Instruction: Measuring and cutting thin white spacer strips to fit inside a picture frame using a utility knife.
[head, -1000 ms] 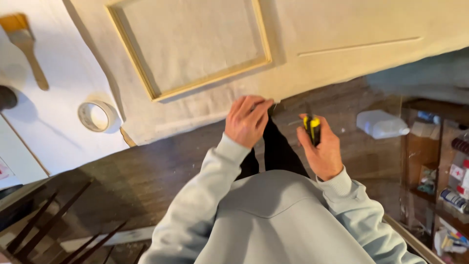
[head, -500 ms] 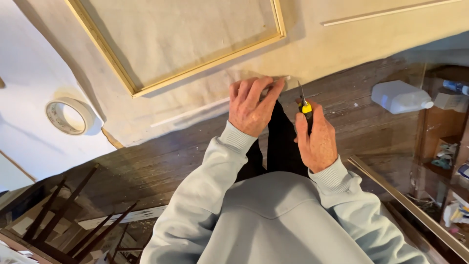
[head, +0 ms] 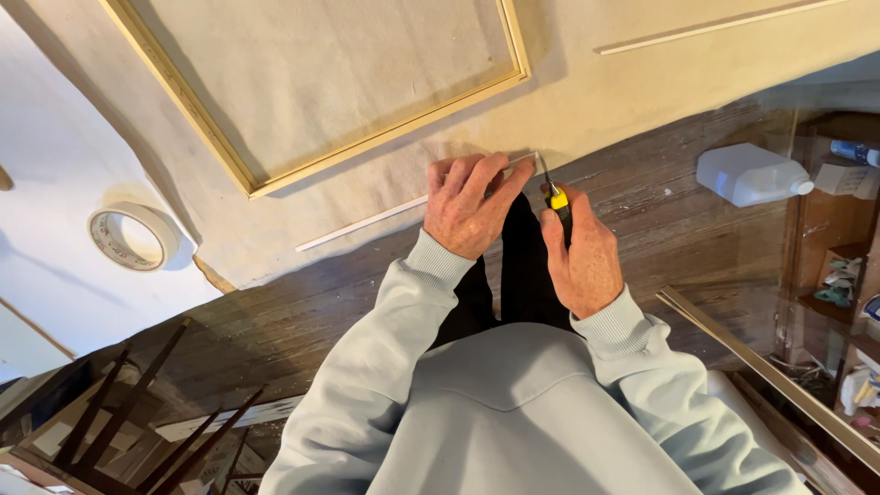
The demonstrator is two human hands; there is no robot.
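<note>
Here the white strip lies under the left hand.
</note>
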